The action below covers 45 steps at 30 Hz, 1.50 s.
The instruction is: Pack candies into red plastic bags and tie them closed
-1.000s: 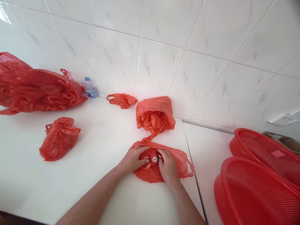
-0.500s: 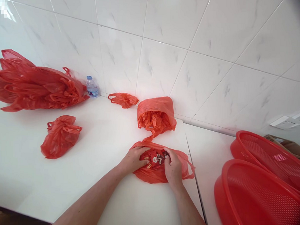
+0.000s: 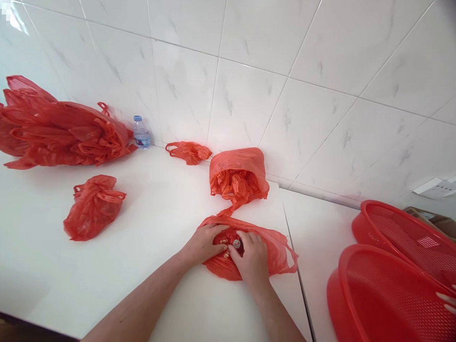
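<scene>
A thin, translucent red plastic carrier bag (image 3: 283, 249) lies open near the right edge of the white, flat-topped desk (image 3: 150, 223), its long axis running crosswise and one looped handle reaching that edge. Inside the mouth sit glossy red packets with pale printed characters (image 3: 224, 240), directly between the person's hands. The left hand (image 3: 205, 244) rests on the bag's left side, thumb and fingers spread apart. The right hand (image 3: 255, 257) is the nearer to the handle; its fingers curl over the packets' right side, though whether they grip one cannot be told.
</scene>
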Tool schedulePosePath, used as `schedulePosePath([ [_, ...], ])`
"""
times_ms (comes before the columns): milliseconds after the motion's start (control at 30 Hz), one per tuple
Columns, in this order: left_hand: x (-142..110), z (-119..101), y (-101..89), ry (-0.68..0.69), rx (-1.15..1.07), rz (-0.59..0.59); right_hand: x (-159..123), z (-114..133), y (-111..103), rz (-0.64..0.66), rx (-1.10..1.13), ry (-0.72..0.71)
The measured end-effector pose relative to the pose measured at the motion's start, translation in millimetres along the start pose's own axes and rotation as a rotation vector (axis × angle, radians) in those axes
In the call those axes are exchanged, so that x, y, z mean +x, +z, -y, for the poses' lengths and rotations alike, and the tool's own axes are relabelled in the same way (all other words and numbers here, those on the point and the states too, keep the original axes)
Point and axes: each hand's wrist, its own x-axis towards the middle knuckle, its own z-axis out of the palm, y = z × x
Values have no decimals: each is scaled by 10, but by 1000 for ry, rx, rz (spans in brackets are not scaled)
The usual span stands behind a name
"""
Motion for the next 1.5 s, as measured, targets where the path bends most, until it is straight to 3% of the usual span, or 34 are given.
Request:
schedulePosePath([
  [200,-11,0,5,-11,8,-6,-7,-12,36,55,2,25],
  [433,-23,-1,1,-4,-16,-10,28,-79,-76,-107,207,309],
  [567,-18,3,2,4,-12,-17,50,-104,-116,-134,265,372],
  [733,-14,24,19,-20,41,-17,29,-48,-133,-116,319,315],
  [967,-6,33,34,-29,60,-11,3,-81,-93,21,409,170],
  [1267,-3,45,63,-15,113,-55,57,-71,-78,132,243,21],
  [1500,-1,35,34,-37,139,-140,31,-137,-32,122,167,25],
])
